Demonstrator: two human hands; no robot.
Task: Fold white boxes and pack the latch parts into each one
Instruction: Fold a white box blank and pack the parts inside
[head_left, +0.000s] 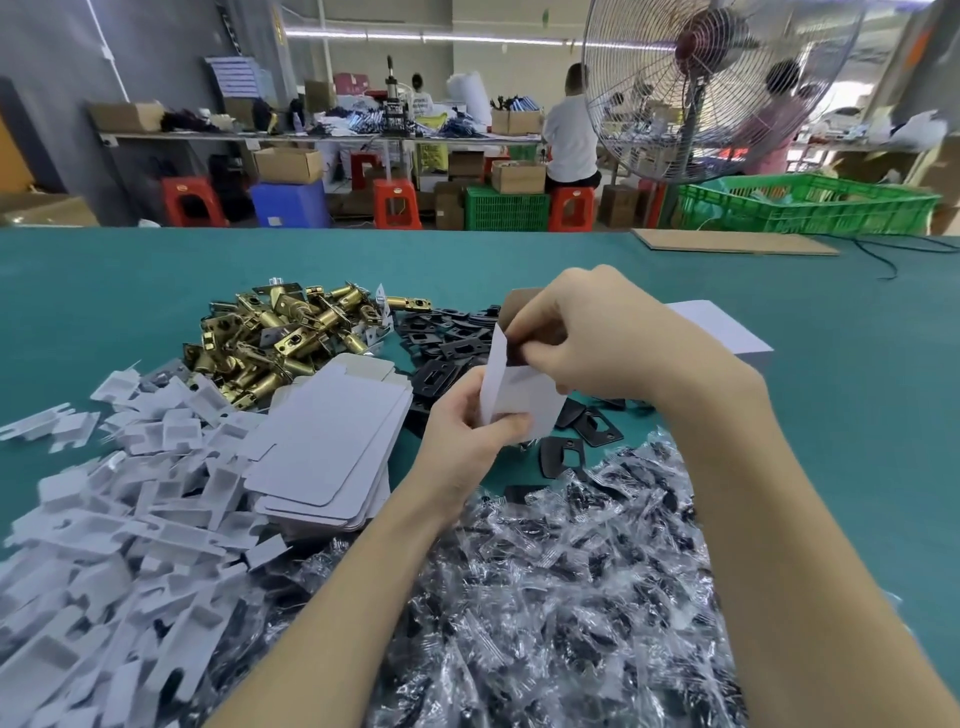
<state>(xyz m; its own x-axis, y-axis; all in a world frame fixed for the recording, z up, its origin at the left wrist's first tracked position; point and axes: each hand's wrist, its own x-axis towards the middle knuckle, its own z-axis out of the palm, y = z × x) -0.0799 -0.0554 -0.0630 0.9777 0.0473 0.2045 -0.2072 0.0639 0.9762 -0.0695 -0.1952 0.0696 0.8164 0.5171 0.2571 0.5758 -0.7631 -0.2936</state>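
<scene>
above the middle of the tabletop (156, 270), the left hand (467, 431) gripped a white box (519, 400) while the right hand (587, 338) pinched a black plate (514, 354) into it.

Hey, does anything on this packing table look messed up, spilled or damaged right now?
Nothing looks damaged. The brass latches, black plates, white inserts and bagged screws lie in loose heaps that run into each other, but each kind stays grouped. The flat boxes sit stacked; both hands hold a white box.
</scene>
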